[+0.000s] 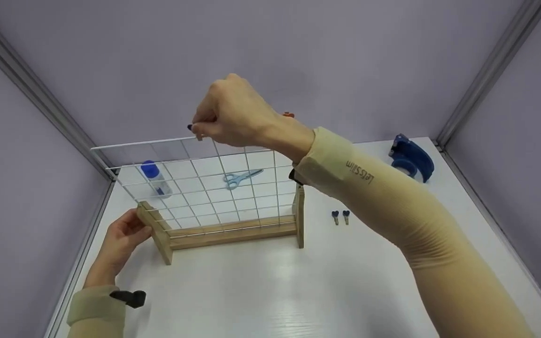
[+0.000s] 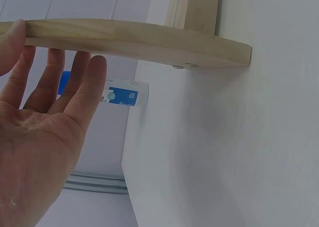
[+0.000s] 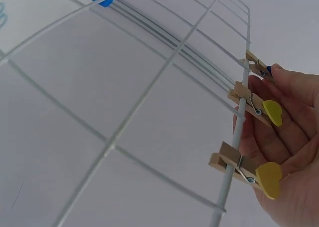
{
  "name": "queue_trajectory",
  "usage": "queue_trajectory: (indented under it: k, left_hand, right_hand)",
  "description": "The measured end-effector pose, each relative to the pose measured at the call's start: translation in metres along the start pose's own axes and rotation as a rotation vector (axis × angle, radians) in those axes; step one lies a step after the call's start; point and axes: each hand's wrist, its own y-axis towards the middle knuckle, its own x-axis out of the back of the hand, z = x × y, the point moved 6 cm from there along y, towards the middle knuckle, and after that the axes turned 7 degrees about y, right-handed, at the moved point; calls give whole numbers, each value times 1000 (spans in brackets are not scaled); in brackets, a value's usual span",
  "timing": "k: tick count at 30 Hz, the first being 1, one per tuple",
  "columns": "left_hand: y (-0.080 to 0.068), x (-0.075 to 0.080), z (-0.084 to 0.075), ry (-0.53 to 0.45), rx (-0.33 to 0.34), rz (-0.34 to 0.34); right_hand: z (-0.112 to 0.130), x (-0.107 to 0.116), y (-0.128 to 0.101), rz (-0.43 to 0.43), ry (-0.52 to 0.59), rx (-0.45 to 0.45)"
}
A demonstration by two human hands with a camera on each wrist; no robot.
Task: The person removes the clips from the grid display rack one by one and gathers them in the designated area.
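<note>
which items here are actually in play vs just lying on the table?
In play: wire grid on its wooden stand; clothespins clipped on the top wire; right hand pinching one at the top edge; left hand resting against the stand's foot.

Lying about: scissors, blue-capped bottle, tape dispenser, two spare pins.

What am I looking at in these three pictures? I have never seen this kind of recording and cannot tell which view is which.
A person works with bare hands, filmed by a head camera and one camera on each wrist. In the head view, a white wire grid stands in a wooden stand on a white table. The left hand rests on the stand's foot. The right hand pinches a small wooden clothespin onto the grid's top wire; the right wrist view shows two yellow-tipped clothespins clipped there. Also on the table: scissors, a blue-capped bottle, two loose pegs and a blue tape dispenser.
</note>
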Motion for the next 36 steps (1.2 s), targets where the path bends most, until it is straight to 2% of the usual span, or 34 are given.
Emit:
queue_trajectory:
  k: [8,18,28,32,36]
  left_hand:
    - [0,1,0,14,-8,3]
    - [1,3,4,38,11,6]
    - [1,1,1,1,-13,8]
    - [2,1,0,-12,-15,2]
    - [1,0,1,-15,-11,-8]
  right_hand:
    - [-1,21,-3,-64,185,3]
    - [-10,49,-16,-121,272,29]
    - [-28,90,-68,-171,263,64]
    - [-42,107,-94,-215,230,29]
    - [-65,119,-119,-244,195,-42]
